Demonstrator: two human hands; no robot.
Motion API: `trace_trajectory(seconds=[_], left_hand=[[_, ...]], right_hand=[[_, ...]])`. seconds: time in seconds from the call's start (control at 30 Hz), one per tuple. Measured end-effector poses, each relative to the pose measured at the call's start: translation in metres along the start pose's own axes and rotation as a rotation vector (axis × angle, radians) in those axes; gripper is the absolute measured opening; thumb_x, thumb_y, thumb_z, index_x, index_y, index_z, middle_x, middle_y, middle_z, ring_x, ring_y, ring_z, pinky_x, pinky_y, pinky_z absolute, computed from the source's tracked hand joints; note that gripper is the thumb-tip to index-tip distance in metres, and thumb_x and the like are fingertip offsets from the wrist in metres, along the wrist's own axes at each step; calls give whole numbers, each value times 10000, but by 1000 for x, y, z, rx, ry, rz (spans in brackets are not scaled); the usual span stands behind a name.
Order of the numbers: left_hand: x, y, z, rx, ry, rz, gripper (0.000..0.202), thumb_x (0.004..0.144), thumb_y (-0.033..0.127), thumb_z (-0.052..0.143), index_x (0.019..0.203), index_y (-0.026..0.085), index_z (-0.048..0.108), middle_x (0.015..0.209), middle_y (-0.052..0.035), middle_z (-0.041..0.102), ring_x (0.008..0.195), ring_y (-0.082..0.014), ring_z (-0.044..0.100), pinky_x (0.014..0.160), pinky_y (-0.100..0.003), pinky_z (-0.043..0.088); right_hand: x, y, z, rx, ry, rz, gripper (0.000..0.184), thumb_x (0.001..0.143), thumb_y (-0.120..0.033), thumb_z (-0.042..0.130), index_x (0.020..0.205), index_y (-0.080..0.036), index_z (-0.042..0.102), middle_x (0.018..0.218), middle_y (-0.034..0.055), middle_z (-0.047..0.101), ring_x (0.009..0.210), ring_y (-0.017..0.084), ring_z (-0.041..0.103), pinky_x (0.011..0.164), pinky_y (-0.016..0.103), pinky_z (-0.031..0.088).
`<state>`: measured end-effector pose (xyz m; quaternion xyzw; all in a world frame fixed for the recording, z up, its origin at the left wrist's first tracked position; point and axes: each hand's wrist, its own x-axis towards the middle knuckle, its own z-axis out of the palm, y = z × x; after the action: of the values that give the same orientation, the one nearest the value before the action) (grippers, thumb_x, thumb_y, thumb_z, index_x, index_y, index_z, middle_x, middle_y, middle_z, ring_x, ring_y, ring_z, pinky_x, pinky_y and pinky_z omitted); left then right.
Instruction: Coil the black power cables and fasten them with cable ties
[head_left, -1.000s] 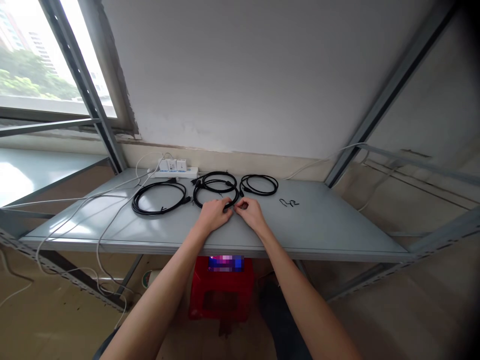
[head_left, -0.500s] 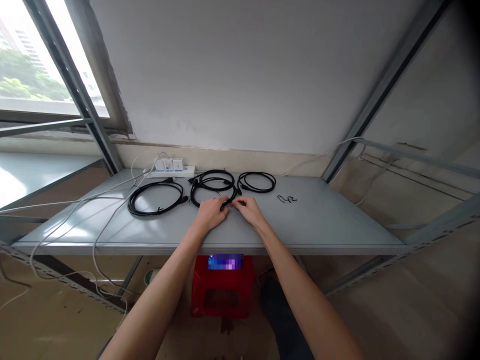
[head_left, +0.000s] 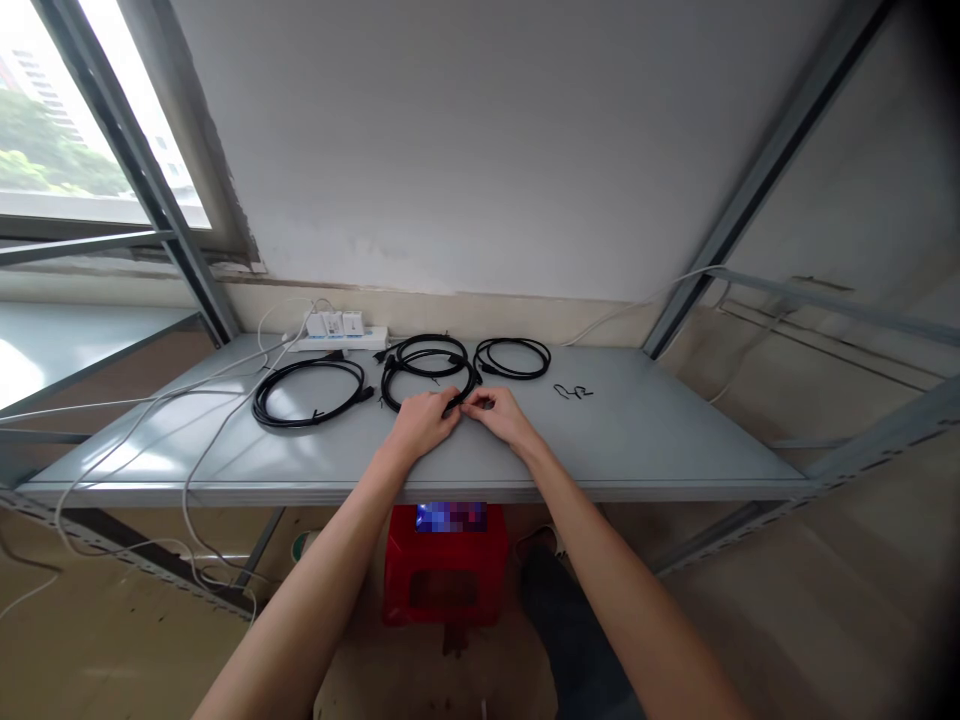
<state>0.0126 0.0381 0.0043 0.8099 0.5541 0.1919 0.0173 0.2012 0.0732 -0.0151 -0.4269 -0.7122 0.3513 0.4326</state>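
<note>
A coiled black cable [head_left: 388, 390] lies near the middle of the grey shelf [head_left: 645, 440]. My left hand [head_left: 424, 424] is closed over its near edge, fingers wrapped round the strands. Just to the right, my right hand [head_left: 502, 416] is in a pinch at the same edge, fingertips close to the left thumb. Whatever sits between those fingertips is too small to make out. Behind this loop, overlapping it, lies a second black coil [head_left: 431, 338]. Another black coil [head_left: 517, 376] rests to the right, and a larger one [head_left: 281, 424], with a tie round its near side, to the left.
Several short black ties [head_left: 574, 392] lie on the shelf's right. A white power strip [head_left: 352, 342] with plugged-in adapters stands at the back. White cords [head_left: 196, 470] cross the left side and hang over the front edge. A red stool [head_left: 445, 570] stands below.
The view has shifted slightly. My hands stay at the coil's near edge, with the right fingertips still pinched beside the left thumb. The coils have not visibly moved on the shelf.
</note>
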Motion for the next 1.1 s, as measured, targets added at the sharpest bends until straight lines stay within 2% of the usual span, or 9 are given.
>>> trace_trajectory(seconds=[0.17, 0.3, 0.47, 0.67, 0.87, 0.97, 1.1], left_hand=[[1, -2, 2, 16, 1, -8, 299, 997, 332, 533, 1218, 272, 725, 1062, -98, 811, 1090, -318, 739, 828, -351, 507], [3, -3, 3, 9, 8, -15, 302, 993, 335, 544, 1219, 277, 735, 1064, -88, 814, 1085, -317, 739, 817, -351, 509], [3, -3, 3, 22, 6, -26, 331, 998, 351, 563, 1272, 281, 735, 1097, -93, 812, 1123, -319, 729, 871, -362, 523], [3, -2, 3, 20, 6, -24, 320, 1000, 350, 561, 1256, 278, 740, 1095, -97, 813, 1104, -320, 736, 860, -365, 523], [3, -3, 2, -1, 17, -23, 309, 1019, 340, 527, 1217, 277, 755, 1068, -105, 810, 1091, -318, 735, 873, -367, 519], [3, -4, 3, -2, 13, -26, 322, 1026, 352, 523, 1227, 270, 761, 1085, -111, 811, 1100, -318, 734, 879, -368, 520], [4, -5, 4, 4, 21, -29, 354, 1022, 350, 525, 1278, 263, 753, 1100, -116, 812, 1099, -321, 737, 885, -375, 524]], right_hand=[[0, 4, 3, -104, -24, -49, 84, 775, -252, 726, 712, -201, 749, 739, 19, 722, 757, 184, 592, 749, 304, 451], [2, 8, 4, -135, -19, -55, 77, 788, -234, 735, 725, -194, 754, 729, 18, 714, 732, 177, 584, 714, 293, 437], [2, 8, 4, -129, -20, -86, 87, 803, -207, 731, 720, -192, 753, 715, 15, 707, 711, 171, 575, 703, 291, 429], [1, 8, 5, -133, 0, -89, 92, 809, -235, 744, 731, -190, 761, 705, 15, 713, 705, 174, 579, 701, 292, 430], [2, 6, 3, -63, -16, -73, 250, 927, -327, 639, 786, -175, 778, 803, 58, 778, 792, 218, 668, 760, 314, 475], [3, 6, 4, -61, -8, -49, 203, 906, -306, 665, 808, -176, 784, 822, 61, 785, 784, 211, 661, 761, 313, 484], [5, 7, 4, -59, 20, -17, 118, 848, -266, 719, 790, -179, 772, 754, 34, 743, 731, 185, 612, 716, 297, 469]])
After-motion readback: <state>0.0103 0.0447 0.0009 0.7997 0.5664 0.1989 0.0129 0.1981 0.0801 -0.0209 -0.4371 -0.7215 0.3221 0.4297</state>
